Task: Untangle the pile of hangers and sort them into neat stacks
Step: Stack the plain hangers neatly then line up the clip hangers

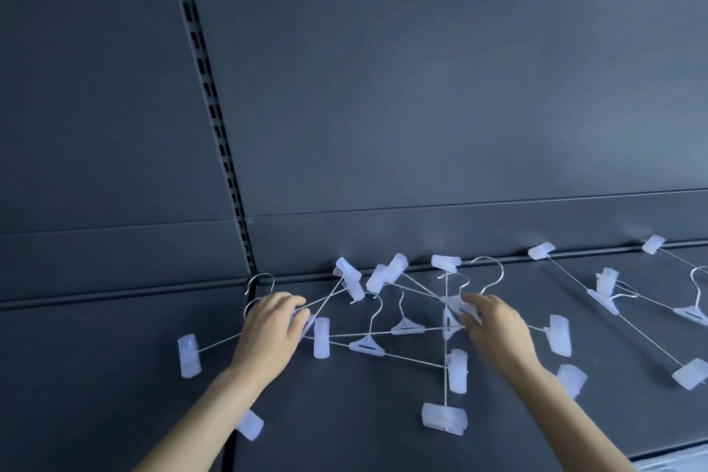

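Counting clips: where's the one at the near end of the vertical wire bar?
Head view, bottom centre, on the shelf: the clip lies between the left forearm and right forearm, just below another clip.

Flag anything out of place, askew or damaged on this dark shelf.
The clip hangers lie tangled on the shelf, their wire bars crossing at every angle and none stacked. The left hand and the right hand each hold one hanger. Nothing looks broken or spilled.

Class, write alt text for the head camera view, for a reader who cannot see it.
A person's left hand and right hand each hold part of a tangle of wire clip hangers lying on a dark grey shelf. To the right, more hangers lie spread out.
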Tool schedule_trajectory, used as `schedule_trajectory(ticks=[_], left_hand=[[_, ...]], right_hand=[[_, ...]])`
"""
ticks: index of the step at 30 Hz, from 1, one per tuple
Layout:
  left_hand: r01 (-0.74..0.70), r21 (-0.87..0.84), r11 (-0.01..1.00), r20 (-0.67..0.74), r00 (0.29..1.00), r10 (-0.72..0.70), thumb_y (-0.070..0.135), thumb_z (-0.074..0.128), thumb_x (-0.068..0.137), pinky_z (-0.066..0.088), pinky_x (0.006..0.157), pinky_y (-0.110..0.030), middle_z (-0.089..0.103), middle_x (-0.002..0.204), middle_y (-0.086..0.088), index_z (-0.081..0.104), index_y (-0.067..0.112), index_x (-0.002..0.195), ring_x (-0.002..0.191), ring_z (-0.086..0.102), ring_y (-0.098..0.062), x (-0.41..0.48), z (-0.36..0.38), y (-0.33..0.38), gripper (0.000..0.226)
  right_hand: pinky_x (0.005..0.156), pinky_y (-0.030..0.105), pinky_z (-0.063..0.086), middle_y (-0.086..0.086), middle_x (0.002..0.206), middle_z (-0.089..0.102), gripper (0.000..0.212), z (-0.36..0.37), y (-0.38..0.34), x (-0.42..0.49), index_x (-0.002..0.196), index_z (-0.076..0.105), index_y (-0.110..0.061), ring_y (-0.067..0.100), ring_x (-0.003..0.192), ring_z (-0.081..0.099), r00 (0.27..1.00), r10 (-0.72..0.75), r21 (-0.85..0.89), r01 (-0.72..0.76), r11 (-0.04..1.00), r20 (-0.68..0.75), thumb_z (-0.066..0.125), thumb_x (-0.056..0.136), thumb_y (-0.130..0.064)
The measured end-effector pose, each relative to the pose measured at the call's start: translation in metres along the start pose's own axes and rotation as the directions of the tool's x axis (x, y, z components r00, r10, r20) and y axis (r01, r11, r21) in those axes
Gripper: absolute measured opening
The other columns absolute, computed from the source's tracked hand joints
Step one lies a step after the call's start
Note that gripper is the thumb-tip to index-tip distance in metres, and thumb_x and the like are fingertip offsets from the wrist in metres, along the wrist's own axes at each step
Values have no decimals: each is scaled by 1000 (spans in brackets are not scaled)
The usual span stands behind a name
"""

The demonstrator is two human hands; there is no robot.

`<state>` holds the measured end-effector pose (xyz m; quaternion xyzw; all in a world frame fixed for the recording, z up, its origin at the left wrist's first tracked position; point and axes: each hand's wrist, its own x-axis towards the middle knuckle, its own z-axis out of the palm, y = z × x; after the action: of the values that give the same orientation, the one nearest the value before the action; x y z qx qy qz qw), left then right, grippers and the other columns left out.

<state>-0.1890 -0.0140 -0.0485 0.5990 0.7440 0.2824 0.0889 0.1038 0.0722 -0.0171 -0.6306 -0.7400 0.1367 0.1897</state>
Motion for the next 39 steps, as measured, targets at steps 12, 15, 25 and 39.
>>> schedule_trajectory(ticks=[12, 15, 25, 39], left_hand=[[100, 228, 969, 79, 990, -121, 76, 35, 44, 28, 78, -28, 41, 100, 11, 51, 26, 100, 97, 41, -15, -25, -28, -25, 77], [35, 352, 935, 167, 981, -100, 72, 43, 55, 26, 76, -27, 43, 97, 8, 53, 22, 96, 100, 45, -17, -30, -24, -15, 65], [86, 162, 983, 110, 988, -105, 26, 46, 92, 25, 48, -26, 39, 57, 7, 31, 24, 65, 66, 46, -22, -32, -23, -6, 31], [121, 249, 961, -104, 990, -97, 25, 38, 93, 18, 49, -24, 53, 63, 4, 50, 17, 79, 64, 50, -23, -30, -38, -11, 20]], right_hand=[[55, 22, 34, -10, 46, 49, 16, -12, -24, 5, 79, 62, -26, 13, 54, 40, 960, -150, 381, 50, 923, 237, 61, 85, -11], [57, 23, 35, -5, 58, 49, 16, 0, -33, 5, 84, 63, -25, 16, 58, 42, 954, -172, 378, 69, 923, 245, 58, 86, -11], [70, 26, 36, -1, 87, 56, 25, 17, -21, -18, 110, 64, -12, 19, 80, 53, 995, -96, 209, 87, 974, 35, 57, 86, -9], [70, 29, 37, 2, 86, 59, 24, 2, 3, -21, 107, 64, -10, 23, 77, 53, 998, -50, 178, 56, 982, -37, 60, 84, -10]])
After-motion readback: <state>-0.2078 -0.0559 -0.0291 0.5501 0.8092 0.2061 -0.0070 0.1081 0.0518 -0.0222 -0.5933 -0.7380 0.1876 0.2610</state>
